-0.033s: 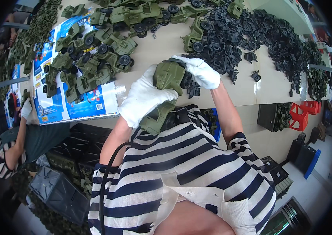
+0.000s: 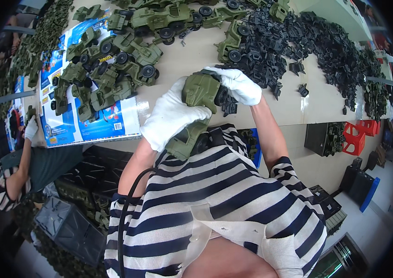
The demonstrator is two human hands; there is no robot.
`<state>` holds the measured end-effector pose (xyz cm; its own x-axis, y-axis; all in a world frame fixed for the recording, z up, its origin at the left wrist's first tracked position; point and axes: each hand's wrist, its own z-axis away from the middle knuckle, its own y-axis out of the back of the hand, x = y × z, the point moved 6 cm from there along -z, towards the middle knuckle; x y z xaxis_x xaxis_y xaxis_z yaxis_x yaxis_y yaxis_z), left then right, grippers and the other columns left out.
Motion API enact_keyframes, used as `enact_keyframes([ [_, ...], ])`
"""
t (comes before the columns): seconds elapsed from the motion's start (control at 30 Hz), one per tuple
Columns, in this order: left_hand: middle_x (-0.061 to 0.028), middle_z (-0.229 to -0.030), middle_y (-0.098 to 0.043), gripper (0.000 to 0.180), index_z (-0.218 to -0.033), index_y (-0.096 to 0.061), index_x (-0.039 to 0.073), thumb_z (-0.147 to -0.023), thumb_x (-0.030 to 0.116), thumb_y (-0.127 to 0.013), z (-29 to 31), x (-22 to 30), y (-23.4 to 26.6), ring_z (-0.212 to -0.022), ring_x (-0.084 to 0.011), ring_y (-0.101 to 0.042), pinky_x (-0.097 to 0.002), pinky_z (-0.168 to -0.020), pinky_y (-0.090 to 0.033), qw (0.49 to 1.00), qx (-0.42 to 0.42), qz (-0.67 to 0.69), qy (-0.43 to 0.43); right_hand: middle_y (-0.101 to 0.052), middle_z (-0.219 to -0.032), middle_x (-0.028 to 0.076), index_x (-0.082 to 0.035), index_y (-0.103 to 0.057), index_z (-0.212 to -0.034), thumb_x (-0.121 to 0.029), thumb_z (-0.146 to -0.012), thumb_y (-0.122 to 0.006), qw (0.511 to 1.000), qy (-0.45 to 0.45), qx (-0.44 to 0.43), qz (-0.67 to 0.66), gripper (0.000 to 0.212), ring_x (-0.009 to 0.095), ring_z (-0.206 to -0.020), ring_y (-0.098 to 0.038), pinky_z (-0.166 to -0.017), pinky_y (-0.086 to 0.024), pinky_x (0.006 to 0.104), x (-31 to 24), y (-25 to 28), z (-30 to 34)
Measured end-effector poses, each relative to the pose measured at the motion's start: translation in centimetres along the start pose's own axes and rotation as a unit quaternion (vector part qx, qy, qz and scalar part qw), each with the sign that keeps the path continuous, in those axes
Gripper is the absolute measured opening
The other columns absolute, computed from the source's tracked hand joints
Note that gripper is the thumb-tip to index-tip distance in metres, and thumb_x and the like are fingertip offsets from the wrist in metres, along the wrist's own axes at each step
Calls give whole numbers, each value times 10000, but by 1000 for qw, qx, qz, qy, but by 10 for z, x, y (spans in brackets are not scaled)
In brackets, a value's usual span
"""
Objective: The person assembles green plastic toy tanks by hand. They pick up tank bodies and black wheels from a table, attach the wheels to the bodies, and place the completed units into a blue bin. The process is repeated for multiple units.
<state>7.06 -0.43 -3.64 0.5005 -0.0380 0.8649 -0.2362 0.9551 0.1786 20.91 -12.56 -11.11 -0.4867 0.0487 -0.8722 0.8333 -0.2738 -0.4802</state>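
A green toy military vehicle [image 2: 201, 90] with black wheels is held up close to my body, over the table's near edge. My left hand [image 2: 168, 115], in a white glove, wraps round the vehicle's middle. On the other side, my white-gloved right hand [image 2: 241, 86] grips the same toy by its front end, beside a black wheel; those fingertips are partly hidden. Just beyond my right hand lies a heap of small black plastic parts [image 2: 261, 51]. To the left, several more green toy vehicles [image 2: 108, 65] are piled on blue-and-white printed sheets [image 2: 106, 125].
More green vehicles [image 2: 161, 17] lie along the far side of the table [image 2: 182, 58]. Red stools [image 2: 355, 139] and a dark crate [image 2: 317, 138] stand at the right. A co-worker's gloved hand [image 2: 31, 129] is at far left, above a grey crate [image 2: 69, 227].
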Motion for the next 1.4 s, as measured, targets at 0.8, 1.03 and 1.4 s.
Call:
enact_keyframes([
  [0.8, -119, -1224, -616, 518, -1320, -551, 6, -918, 310, -671, -27, -50, 29, -1163, -223, -568, -347, -1040, -413, 951, 116, 129, -257, -600, -1198, 184, -10, -609, -1199, -256, -991, -498, 909, 179, 203, 317, 341, 350, -1105, -582, -974, -441, 397, -8, -75, -24],
  [1.03, -156, -1067, -637, 313, -1161, -606, 7, -949, 235, -569, -25, -39, 32, -999, -295, -627, -370, -902, -475, 926, 152, 46, -342, -625, -1063, 203, -17, -597, -1112, -95, -844, -639, 830, 237, 315, 395, 282, 375, -942, -627, -827, -505, 422, -1, -93, -17],
  [1.4, -122, -889, -617, 390, -1045, -587, -3, -926, 356, -679, -67, -154, 71, -850, -280, -597, -368, -798, -482, 865, 413, 285, -13, -657, -1096, 194, -41, -615, -1142, -223, -972, -590, 801, 69, 456, 380, 250, 362, -1044, -623, -918, -484, 413, 81, 15, -55],
])
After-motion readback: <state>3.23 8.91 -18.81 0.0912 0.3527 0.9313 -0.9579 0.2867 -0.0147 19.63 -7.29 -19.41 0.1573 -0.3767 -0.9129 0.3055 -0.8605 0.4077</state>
